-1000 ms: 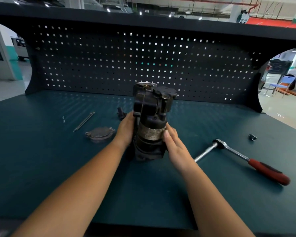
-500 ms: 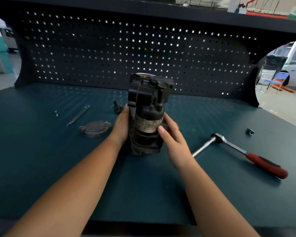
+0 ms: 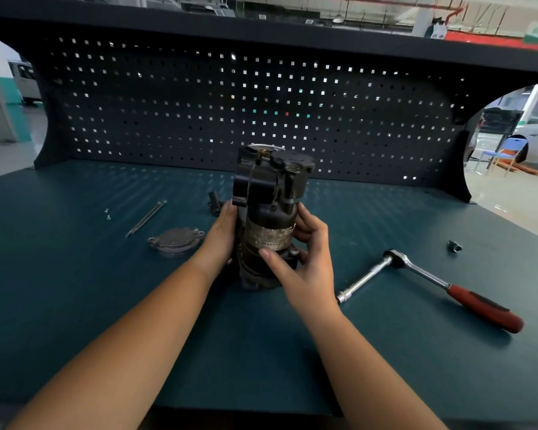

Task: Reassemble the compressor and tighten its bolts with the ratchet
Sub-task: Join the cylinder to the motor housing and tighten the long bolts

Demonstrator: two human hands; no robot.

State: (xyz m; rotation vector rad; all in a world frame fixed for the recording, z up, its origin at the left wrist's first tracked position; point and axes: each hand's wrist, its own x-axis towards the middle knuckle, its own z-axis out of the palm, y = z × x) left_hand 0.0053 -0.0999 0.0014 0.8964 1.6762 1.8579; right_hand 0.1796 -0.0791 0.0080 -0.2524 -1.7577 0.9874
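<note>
compressor [image 3: 269, 218] upright on bench [image 3: 75, 305] | left hand [image 3: 222, 235] and right hand [image 3: 305, 259] curled round it | ratchet [image 3: 432, 280] lies right | cover [image 3: 176, 242] left

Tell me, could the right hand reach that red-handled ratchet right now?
Probably yes: the ratchet lies on the workbench beside the right hand, nothing between them, though that hand grips the compressor and must let go first.

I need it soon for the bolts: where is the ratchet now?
In the head view, the ratchet lies on the bench, right of the compressor and the right hand.
</note>
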